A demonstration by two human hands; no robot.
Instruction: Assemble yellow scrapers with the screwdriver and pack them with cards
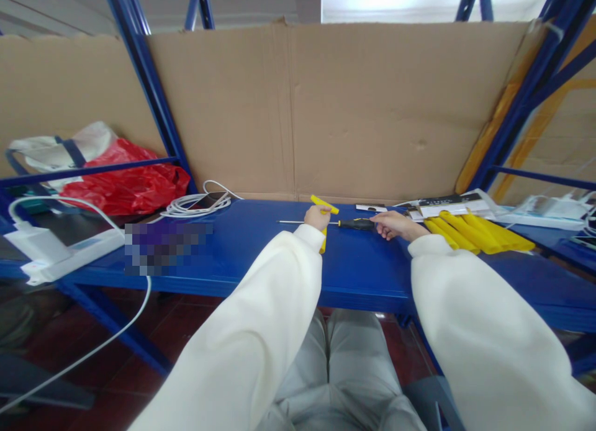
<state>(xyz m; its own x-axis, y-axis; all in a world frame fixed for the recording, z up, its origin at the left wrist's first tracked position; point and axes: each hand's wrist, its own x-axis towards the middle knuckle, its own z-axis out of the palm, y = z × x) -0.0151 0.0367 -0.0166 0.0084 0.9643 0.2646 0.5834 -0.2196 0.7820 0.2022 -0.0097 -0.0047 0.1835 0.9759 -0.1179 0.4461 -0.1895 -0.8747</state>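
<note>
Pointing leftward from the right hand (pixel 390 225), a screwdriver (pixel 356 224) lies almost level across the space between the hands. Its thick handle is black with yellow markings, and its slim metal shaft runs past the left hand (pixel 317 217), the bare end showing beyond it; whether the fingers also touch the shaft cannot be told. The right hand grasps the butt of the handle with its fingertips. The left hand is closed around a bright yellow piece (pixel 325 204), smooth and narrow, one slanting length showing above the fist and a shorter upright one below; the fist hides how they join. Just right of the right hand, several long, tube-like yellow pieces (pixel 484 232) lie side by side on the blue counter (pixel 254 244).
</note>
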